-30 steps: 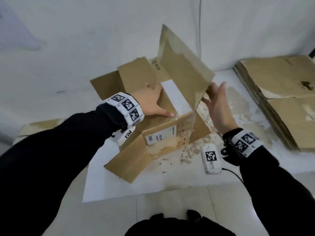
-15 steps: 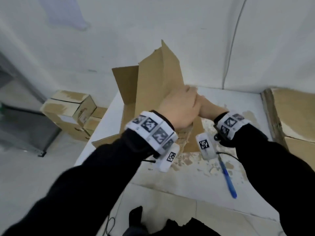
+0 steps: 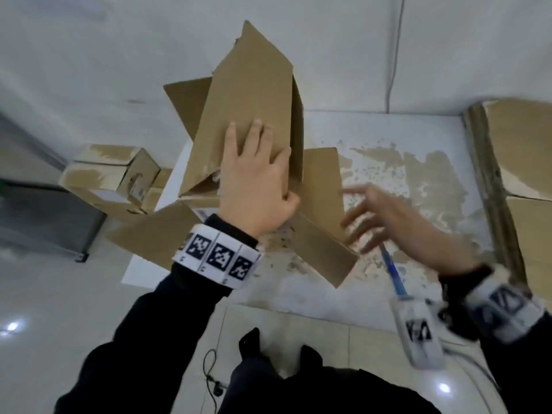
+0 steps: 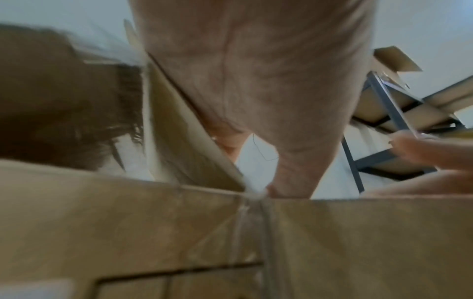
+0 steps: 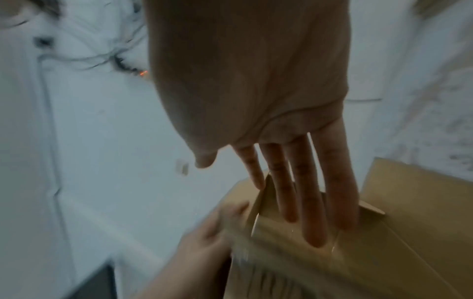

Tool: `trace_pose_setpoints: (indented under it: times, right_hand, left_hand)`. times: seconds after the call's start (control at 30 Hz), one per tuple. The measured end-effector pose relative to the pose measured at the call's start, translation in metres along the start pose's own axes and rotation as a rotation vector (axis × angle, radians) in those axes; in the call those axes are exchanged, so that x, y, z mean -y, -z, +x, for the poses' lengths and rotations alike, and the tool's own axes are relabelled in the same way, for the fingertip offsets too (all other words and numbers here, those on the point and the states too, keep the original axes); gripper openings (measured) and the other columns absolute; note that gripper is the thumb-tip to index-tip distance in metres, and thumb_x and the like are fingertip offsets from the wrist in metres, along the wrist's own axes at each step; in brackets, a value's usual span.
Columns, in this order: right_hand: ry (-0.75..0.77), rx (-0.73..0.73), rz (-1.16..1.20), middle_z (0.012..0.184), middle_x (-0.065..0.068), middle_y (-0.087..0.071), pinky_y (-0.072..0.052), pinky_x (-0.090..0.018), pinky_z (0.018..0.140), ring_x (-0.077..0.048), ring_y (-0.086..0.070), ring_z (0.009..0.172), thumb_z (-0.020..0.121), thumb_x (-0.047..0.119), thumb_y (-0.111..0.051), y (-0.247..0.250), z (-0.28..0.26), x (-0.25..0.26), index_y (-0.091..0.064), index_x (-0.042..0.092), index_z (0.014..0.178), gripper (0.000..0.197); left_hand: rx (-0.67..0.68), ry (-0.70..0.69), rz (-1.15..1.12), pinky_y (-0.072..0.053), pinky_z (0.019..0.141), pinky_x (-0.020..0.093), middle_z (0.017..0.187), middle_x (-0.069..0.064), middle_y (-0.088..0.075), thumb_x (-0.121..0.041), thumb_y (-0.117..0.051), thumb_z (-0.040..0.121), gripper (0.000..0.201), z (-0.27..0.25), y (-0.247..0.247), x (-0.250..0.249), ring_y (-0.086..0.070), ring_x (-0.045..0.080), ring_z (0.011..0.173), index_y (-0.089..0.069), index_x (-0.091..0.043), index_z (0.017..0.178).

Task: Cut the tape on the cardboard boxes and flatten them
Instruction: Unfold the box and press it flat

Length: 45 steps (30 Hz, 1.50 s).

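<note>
Left hand flat on cardboard box.

Head view is evenly lit and soft, no hard shadows. Two small glare spots on the glossy floor. The right hand is smeared by motion blur, the left hand fairly sharp. Straight lines bow toward the edges. Both wrist views are dimmer, bluish, grainy and blurred throughout, the cardboard box soft and streaky.
</note>
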State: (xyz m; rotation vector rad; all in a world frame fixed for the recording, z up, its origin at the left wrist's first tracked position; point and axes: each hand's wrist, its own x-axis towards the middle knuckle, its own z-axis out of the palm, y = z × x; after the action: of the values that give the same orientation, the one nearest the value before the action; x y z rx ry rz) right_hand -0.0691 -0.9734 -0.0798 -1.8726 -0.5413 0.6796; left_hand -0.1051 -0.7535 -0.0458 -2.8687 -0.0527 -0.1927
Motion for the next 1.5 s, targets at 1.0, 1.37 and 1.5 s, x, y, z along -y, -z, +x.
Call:
trace_pose_setpoints:
  times: [1.0,1.37,1.5]
  right_hand:
    - [-0.008,-0.452,-0.072,0.156,-0.008,-0.021,-0.031,-0.041,0.112,-0.013,-0.037,0.131,0.094,0.049,-0.046,0.027,0.107,-0.056,-0.010,0.017,0.151,0.074]
    - [-0.070,-0.589,0.381,0.117,-0.002,-0.064,-0.053,-0.042,0.090,-0.016,-0.062,0.107,0.095,0.016,-0.055,-0.098,0.075,-0.087,-0.051,0.016,0.124,0.030]
    - [-0.140,-0.711,0.265,0.111,0.004,-0.059,-0.052,-0.025,0.088,-0.011,-0.058,0.103,0.095,0.012,-0.054,-0.084,0.084,-0.094,-0.048,0.013,0.128,0.034]
  left_hand:
    - [-0.450,0.162,-0.855,-0.024,0.103,0.019,0.143,-0.016,-0.030,-0.012,-0.055,0.087,0.077,-0.052,-0.065,0.007,-0.043,0.028,0.108,-0.010,-0.010,0.149]
    - [-0.244,0.180,-0.910,-0.018,0.117,0.032,0.159,0.004,-0.019,-0.023,-0.048,0.094,0.078,0.080,-0.132,-0.013,-0.024,0.024,0.143,0.001,-0.012,0.153]
    - [0.014,0.039,-0.570,0.003,0.118,0.042,0.161,0.003,-0.008,-0.052,-0.019,0.099,0.061,0.105,-0.179,-0.029,-0.001,0.022,0.148,-0.017,-0.023,0.153]
